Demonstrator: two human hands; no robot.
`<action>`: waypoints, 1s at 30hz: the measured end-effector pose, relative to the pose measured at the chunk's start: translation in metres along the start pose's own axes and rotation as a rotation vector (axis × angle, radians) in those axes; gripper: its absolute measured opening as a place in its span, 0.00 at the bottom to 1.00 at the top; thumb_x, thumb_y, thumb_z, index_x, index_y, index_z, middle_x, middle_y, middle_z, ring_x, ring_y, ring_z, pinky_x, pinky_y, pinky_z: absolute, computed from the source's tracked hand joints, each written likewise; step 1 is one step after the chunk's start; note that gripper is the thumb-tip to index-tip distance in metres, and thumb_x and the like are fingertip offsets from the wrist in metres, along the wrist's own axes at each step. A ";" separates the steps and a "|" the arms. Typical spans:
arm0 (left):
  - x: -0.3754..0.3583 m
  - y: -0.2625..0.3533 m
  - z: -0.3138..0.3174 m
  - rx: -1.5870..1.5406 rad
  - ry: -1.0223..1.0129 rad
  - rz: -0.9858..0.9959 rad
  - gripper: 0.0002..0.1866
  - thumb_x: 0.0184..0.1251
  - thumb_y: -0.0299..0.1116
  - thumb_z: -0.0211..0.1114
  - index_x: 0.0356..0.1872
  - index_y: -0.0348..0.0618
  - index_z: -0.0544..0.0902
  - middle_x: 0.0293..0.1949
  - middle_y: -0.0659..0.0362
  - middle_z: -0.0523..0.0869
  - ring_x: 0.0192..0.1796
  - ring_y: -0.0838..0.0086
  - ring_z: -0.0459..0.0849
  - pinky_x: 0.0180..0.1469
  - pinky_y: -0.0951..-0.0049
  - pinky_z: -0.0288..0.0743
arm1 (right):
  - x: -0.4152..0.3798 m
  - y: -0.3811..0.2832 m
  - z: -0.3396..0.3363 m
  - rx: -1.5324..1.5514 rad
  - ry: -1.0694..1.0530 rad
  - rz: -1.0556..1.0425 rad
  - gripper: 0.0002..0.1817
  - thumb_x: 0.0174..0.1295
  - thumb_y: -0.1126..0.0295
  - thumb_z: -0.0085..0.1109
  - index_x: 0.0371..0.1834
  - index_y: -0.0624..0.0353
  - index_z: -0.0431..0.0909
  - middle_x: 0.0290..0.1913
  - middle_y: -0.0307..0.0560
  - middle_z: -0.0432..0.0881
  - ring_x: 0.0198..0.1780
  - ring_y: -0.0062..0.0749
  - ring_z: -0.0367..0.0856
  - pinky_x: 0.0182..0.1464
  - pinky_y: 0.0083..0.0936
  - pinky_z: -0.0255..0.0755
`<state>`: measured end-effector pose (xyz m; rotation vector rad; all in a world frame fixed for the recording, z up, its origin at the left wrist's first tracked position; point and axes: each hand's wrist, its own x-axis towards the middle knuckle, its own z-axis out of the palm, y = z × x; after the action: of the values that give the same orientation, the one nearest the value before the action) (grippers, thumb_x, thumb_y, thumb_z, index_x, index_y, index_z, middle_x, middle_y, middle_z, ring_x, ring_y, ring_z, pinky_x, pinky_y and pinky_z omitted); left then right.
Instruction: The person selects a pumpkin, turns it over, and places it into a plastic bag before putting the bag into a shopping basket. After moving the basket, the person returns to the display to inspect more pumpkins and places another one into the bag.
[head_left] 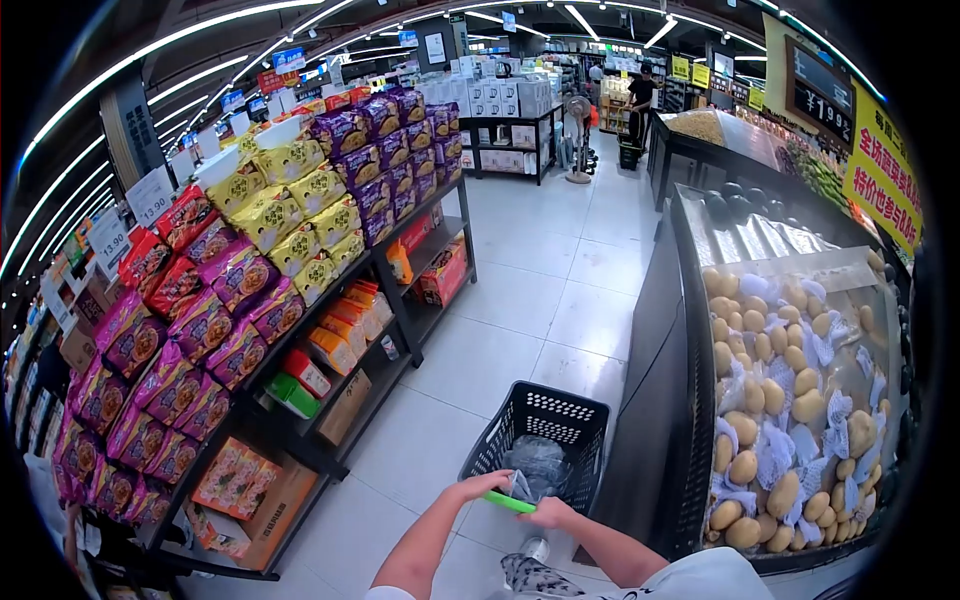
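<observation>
Both of my hands are on the bright green handle [510, 501] of a black plastic shopping basket [550, 402]. My left hand [478, 487] is closed around the handle's left end. At its right end, my right hand [552, 514] grips the handle with the fingers curled. Inside the basket lies a clear plastic bag [538, 463]; its contents are hard to make out. Part of the bag rises close to the handle, near my left fingers. The basket hangs in front of me over the tiled floor, beside the dark produce stand.
On the right, a produce stand holds potatoes [785, 492], some in white netting. Purple noodle packs [240, 275] and yellow packs [300, 250] fill a black shelf on the left. A tiled aisle [520, 290] runs ahead, past a standing fan [578, 140] and a person [641, 95].
</observation>
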<state>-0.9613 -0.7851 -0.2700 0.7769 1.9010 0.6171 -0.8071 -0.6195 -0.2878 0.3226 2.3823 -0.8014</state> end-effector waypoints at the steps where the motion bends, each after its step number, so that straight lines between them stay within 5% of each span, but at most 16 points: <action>1: 0.021 -0.003 -0.006 -0.074 0.039 -0.040 0.45 0.46 0.59 0.60 0.70 0.58 0.60 0.64 0.48 0.69 0.64 0.55 0.69 0.63 0.64 0.64 | 0.008 0.002 -0.014 0.012 -0.017 0.014 0.38 0.46 0.33 0.55 0.41 0.60 0.82 0.40 0.62 0.82 0.44 0.50 0.81 0.47 0.35 0.74; 7: 0.102 0.070 -0.076 0.407 0.092 -0.369 0.32 0.52 0.57 0.53 0.49 0.41 0.82 0.55 0.48 0.79 0.58 0.56 0.77 0.60 0.62 0.69 | 0.047 0.005 -0.111 0.067 0.054 0.098 0.36 0.44 0.35 0.57 0.35 0.63 0.83 0.34 0.58 0.83 0.38 0.48 0.83 0.43 0.35 0.76; 17: 0.272 0.168 -0.179 0.559 -0.003 -0.190 0.30 0.54 0.50 0.46 0.49 0.41 0.81 0.55 0.47 0.78 0.58 0.57 0.76 0.59 0.63 0.69 | 0.159 0.102 -0.262 0.151 0.035 0.186 0.42 0.42 0.31 0.57 0.40 0.65 0.82 0.41 0.59 0.83 0.44 0.48 0.81 0.47 0.37 0.73; 21: 0.358 0.182 -0.210 0.673 -0.133 -0.068 0.31 0.59 0.53 0.42 0.50 0.40 0.80 0.53 0.46 0.79 0.57 0.54 0.77 0.59 0.61 0.68 | 0.186 0.132 -0.327 0.166 0.052 0.224 0.39 0.40 0.32 0.60 0.36 0.61 0.85 0.33 0.55 0.84 0.36 0.43 0.82 0.41 0.34 0.74; 25: 0.408 0.209 -0.240 0.706 -0.203 0.153 0.33 0.63 0.55 0.37 0.51 0.38 0.79 0.54 0.44 0.78 0.57 0.52 0.76 0.61 0.58 0.67 | 0.215 0.161 -0.373 0.230 0.055 0.259 0.35 0.41 0.37 0.64 0.39 0.59 0.85 0.35 0.53 0.84 0.38 0.42 0.82 0.44 0.33 0.74; 28: 0.445 0.232 -0.251 0.649 -0.120 0.014 0.34 0.63 0.57 0.39 0.50 0.37 0.79 0.54 0.42 0.77 0.59 0.47 0.73 0.63 0.47 0.61 | 0.235 0.186 -0.407 0.228 0.040 0.248 0.34 0.40 0.40 0.65 0.38 0.61 0.83 0.35 0.52 0.84 0.39 0.43 0.82 0.43 0.33 0.74; 30: 0.517 0.211 -0.251 0.754 -0.276 0.122 0.34 0.64 0.57 0.38 0.49 0.36 0.80 0.53 0.42 0.78 0.58 0.49 0.75 0.62 0.52 0.65 | 0.243 0.197 -0.433 0.281 0.115 0.231 0.33 0.39 0.43 0.67 0.40 0.61 0.83 0.36 0.52 0.84 0.39 0.43 0.81 0.43 0.34 0.73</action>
<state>-1.3112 -0.2849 -0.3209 1.3780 1.8234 -0.1710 -1.1218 -0.1894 -0.2521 0.7623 2.2804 -1.0304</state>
